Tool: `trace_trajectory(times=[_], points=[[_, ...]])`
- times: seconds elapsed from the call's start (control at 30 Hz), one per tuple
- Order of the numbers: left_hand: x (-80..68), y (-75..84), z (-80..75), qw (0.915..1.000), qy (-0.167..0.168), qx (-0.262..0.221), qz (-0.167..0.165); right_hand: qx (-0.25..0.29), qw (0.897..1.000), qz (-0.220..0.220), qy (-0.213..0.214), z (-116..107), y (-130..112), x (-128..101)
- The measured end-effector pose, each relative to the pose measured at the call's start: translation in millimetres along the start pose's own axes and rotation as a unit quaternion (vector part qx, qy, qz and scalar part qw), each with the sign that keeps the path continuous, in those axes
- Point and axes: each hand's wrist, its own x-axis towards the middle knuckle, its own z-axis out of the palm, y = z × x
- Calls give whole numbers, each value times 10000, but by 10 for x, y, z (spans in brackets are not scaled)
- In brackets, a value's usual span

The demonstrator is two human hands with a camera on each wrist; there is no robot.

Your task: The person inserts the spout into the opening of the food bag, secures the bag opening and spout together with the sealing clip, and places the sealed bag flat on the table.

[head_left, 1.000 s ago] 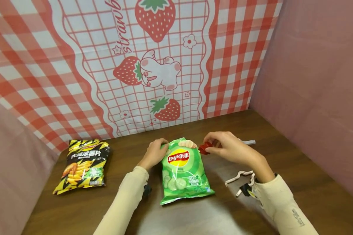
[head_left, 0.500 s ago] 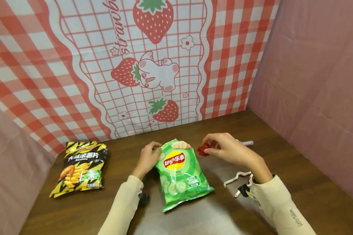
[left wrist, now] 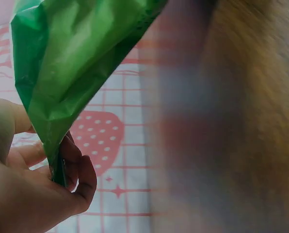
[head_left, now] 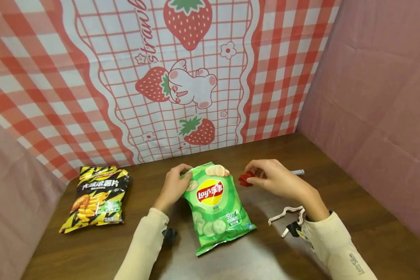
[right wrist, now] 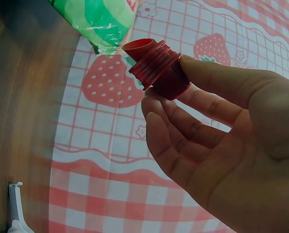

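Note:
In the head view a green Lay's chip bag (head_left: 211, 200) stands at a slant in the middle of the table, its upper end turned left. My left hand (head_left: 174, 184) pinches the bag's upper left corner; the left wrist view shows thumb and fingers on the narrow end of the green bag (left wrist: 81, 58). To the bag's right, apart from it, my right hand (head_left: 274, 179) holds a small red plastic piece (head_left: 245, 179) between thumb and fingertips. In the right wrist view this red piece (right wrist: 159, 68) is a ribbed, threaded-looking spout with a slanted opening.
A black and yellow chip bag (head_left: 99, 196) lies at the left of the brown table (head_left: 266, 144). Pale strips (head_left: 287, 212) show by my right wrist. Behind my right hand lies a light grey bar (head_left: 297, 172). A strawberry-print cloth (head_left: 196, 89) hangs behind.
My left hand has drawn the green bag's upper end leftward, so the bag now slants more. My right hand still holds the red spout in nearly the same place.

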Motion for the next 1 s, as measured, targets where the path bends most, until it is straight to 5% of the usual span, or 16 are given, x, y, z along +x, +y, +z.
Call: trace_trajectory(times=[0.47,1.0], points=[[-81,359,-145,9972,-3,-356,657,6,9998,65,183,-41,12,-32],[-174,646,-336,9863,189,123,1637,-85,9986,82,508,-183,-28,-74]])
